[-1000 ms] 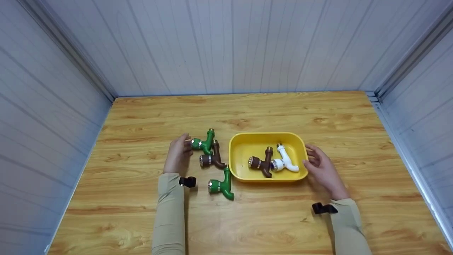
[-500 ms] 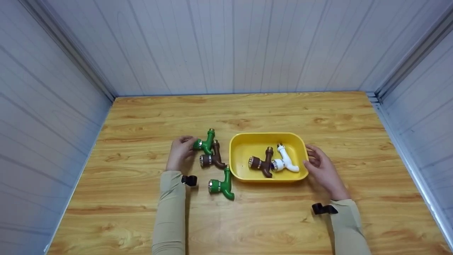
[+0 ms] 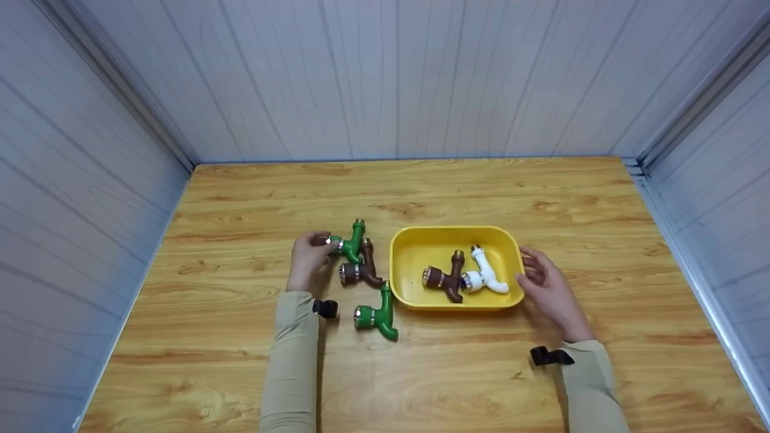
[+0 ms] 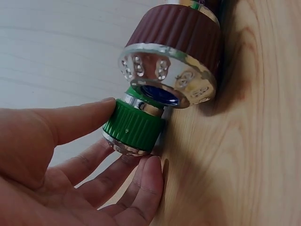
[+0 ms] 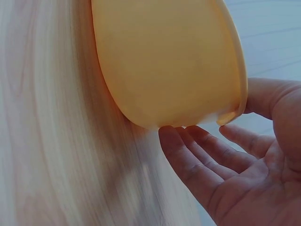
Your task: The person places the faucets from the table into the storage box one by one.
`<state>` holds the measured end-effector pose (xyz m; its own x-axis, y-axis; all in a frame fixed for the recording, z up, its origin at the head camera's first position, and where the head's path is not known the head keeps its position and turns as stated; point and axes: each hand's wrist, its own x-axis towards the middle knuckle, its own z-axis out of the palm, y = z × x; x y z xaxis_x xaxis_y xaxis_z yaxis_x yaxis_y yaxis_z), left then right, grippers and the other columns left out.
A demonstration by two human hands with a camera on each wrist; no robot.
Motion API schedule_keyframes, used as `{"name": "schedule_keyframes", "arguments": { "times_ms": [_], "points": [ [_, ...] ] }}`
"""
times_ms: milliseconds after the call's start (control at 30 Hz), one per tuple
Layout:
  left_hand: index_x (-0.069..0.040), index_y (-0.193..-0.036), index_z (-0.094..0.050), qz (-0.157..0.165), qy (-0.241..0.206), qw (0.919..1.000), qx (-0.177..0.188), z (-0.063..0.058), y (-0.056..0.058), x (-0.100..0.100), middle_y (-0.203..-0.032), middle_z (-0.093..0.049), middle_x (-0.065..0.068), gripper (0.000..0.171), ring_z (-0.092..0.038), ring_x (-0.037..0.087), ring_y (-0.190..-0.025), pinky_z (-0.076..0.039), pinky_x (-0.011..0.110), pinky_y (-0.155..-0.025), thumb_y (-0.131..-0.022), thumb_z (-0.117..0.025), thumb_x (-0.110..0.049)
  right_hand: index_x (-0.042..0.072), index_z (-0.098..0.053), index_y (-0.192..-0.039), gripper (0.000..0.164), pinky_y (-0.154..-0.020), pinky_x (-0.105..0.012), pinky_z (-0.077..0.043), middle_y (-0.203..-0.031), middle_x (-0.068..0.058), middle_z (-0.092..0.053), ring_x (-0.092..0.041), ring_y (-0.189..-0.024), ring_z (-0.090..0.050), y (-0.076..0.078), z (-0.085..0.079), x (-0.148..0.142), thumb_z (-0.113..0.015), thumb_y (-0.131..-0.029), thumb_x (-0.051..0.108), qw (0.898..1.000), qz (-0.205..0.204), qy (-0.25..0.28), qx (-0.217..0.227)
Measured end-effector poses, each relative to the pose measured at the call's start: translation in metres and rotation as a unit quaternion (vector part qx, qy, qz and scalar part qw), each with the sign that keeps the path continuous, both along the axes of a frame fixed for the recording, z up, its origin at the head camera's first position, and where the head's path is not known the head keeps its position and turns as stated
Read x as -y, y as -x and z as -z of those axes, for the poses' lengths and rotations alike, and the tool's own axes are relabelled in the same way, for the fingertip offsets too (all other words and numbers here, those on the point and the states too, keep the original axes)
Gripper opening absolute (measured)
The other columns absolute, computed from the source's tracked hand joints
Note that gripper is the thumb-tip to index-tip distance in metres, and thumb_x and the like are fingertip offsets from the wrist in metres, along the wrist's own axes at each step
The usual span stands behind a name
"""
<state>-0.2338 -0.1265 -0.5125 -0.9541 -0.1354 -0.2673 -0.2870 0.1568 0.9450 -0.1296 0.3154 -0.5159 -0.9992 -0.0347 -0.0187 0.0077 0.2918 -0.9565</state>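
At the upper left of the group, my left hand [image 3: 308,260] pinches the ribbed knob of a green tap [image 3: 352,246]. In the left wrist view the thumb lies on one side of that green knob [image 4: 134,125], with the other fingers around its silver end. A brown tap [image 3: 359,273] lies right beside it, its silver-capped knob [image 4: 174,56] large in front of the left wrist camera. My right hand [image 3: 548,291] holds the right end of a yellow plastic basin [image 3: 415,255], thumb at the rim and fingertips against the outer wall [image 5: 164,70].
Inside the basin lie a brown tap [image 3: 446,278] and a white tap [image 3: 485,275]. Another green tap [image 3: 379,314] rests on the wooden table [image 3: 445,373], its threaded end near the basin's left front corner. Pale panel walls [image 3: 385,84] enclose the table on three sides.
My left hand has moved slightly right, from beside the far green tap's knob to a pinch on it. The right hand and the basin have stayed in place.
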Motion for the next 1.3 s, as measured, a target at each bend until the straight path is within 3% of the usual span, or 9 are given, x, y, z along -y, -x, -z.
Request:
{"name": "schedule_keyframes", "arguments": {
  "times_ms": [1033,1167,1300],
  "points": [
    [0.008,-0.123,-0.056,0.007,-0.014,0.9999,-0.006,-0.0045,-0.0069,0.0064,-0.113,-0.058,0.02,0.038,-0.055,0.023,-0.096,-0.048,0.043,-0.088,-0.089,-0.066,-0.005,-0.002,-0.033,-0.144,0.055,-0.09,-0.013,-0.043,-0.134,-0.028,-0.046,-0.037,-0.12,-0.049,-0.0015,-0.0042,0.0015,-0.057,-0.095,0.003,1.0,-0.007,0.0,0.002],
    [0.006,-0.123,-0.056,-0.007,-0.06,0.9979,0.021,-0.0058,-0.0061,0.0075,-0.108,-0.059,0.015,0.035,-0.057,0.023,-0.092,-0.047,0.044,-0.09,-0.094,-0.061,-0.012,-0.001,-0.033,-0.144,0.054,-0.09,-0.014,-0.044,-0.134,-0.028,-0.046,-0.037,-0.12,-0.049,-0.0017,-0.0044,0.002,-0.056,-0.095,0.002,1.0,-0.006,-0.002,0.007],
    [0.007,-0.123,-0.053,-0.029,-0.138,0.9887,0.052,-0.0067,-0.0034,0.0088,-0.101,-0.059,0.012,0.036,-0.059,0.024,-0.091,-0.046,0.044,-0.095,-0.097,-0.056,-0.018,-0.001,-0.034,-0.144,0.054,-0.09,-0.014,-0.044,-0.134,-0.028,-0.047,-0.037,-0.12,-0.049,-0.0017,-0.0037,0.0018,-0.056,-0.095,0.001,1.0,-0.005,-0.003,0.006]
  ]
}}
